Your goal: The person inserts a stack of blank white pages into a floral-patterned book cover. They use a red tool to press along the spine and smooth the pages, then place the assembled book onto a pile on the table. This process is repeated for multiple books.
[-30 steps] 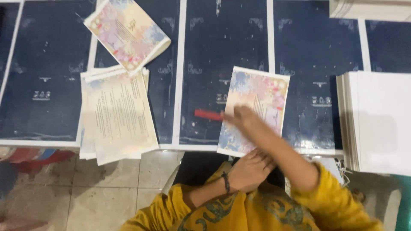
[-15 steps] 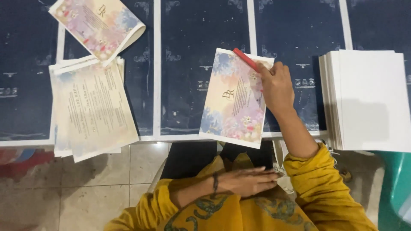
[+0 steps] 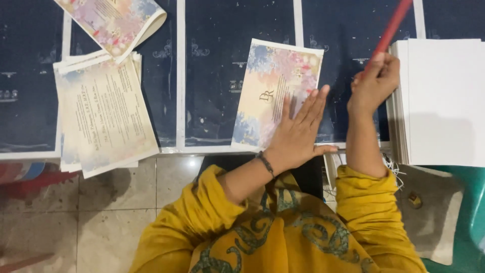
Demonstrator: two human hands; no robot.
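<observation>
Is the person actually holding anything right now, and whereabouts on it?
The right hand grips a red stick by its lower end. The left hand holds nothing; it lies flat on the floral card.

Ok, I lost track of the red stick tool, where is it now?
In the head view it is at upper right, the red stick gripped in the right hand, raised beside the white paper stack, right of the floral card.

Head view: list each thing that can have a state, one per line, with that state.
Floral card: flat, closed, pressed under the left hand.
Red stick: raised off the surface, in the grip of the right hand.
White sheet stack: squared up, untouched.
Printed sheet pile: fanned, lying flat.
Folded card: partly open, one edge curled up.
</observation>
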